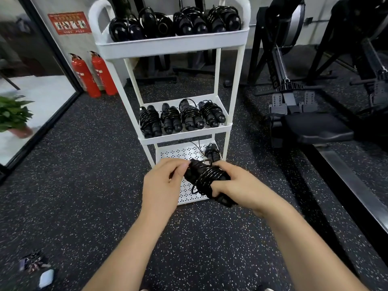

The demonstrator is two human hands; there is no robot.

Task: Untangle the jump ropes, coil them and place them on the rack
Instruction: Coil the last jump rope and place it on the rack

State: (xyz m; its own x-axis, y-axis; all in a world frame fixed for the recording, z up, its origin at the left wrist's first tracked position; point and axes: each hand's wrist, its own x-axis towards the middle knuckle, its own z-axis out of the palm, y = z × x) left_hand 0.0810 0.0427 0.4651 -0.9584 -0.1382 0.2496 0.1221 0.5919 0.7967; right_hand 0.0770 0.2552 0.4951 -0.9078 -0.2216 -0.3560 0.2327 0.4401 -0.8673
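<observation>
Gripping a coiled jump rope point(206, 181) — right hand point(237, 185) curled round its handles, left hand point(162, 183) pinching the other end — held over the bottom shelf point(178, 153) of a white rack point(233, 114); more coiled ropes point(181, 117) lie on the upper shelves.

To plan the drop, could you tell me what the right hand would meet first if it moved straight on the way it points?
Probably the left hand, which pinches the far end of the coiled jump rope that the right hand grips; beyond lies the rack's bottom shelf, depth unclear.
</observation>
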